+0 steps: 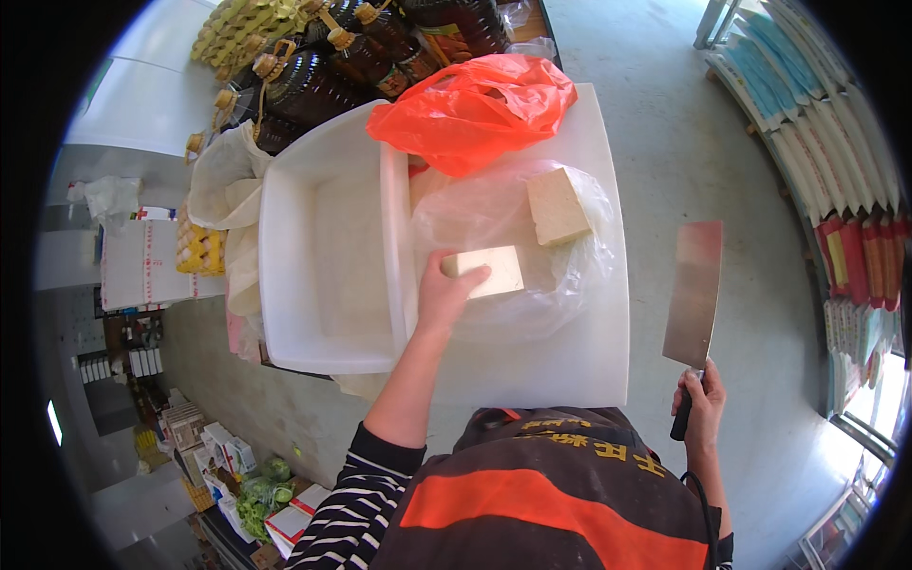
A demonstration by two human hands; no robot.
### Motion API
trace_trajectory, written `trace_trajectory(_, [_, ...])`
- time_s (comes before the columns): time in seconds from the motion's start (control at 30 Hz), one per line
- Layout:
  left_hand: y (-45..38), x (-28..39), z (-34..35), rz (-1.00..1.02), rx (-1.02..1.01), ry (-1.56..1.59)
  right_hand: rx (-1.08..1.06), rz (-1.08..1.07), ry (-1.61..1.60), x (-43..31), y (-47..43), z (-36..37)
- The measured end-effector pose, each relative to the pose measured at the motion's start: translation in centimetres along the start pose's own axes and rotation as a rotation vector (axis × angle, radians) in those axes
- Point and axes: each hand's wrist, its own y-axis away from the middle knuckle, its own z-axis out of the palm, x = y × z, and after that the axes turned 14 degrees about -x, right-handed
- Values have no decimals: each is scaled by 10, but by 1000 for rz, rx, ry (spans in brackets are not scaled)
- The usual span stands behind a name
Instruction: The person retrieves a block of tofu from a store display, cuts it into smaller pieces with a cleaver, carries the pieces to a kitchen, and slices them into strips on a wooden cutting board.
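My left hand (447, 288) grips a pale block of tofu (502, 272), its thumb across the top and its fingers behind. Beneath the block lies a clear plastic bag (491, 320), spread over a white cutting board (541, 374). A second tofu block (558, 206) rests on the bag, to the far right of the first. Out to the right, beyond the board's edge, my right hand (702, 399) holds a cleaver (695, 299) by its black handle, blade pointing away from me.
Left of the board stands a white plastic tub (349, 249). A red plastic bag (477, 107) lies at the board's far end. Behind are large dark bottles (306, 85) and egg trays (242, 35). Stacked sacks (812, 157) line a rack at right. A cloth bag (228, 192) hangs beside the tub.
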Motion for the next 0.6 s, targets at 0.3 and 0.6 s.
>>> trace_trajectory(0.3, [-22, -1, 2, 130, -105, -294, -55, 10, 25, -16, 3, 19])
trace_trajectory(0.6, [-17, -46, 1, 471, -239, -20, -183, 56, 92, -29, 9, 49])
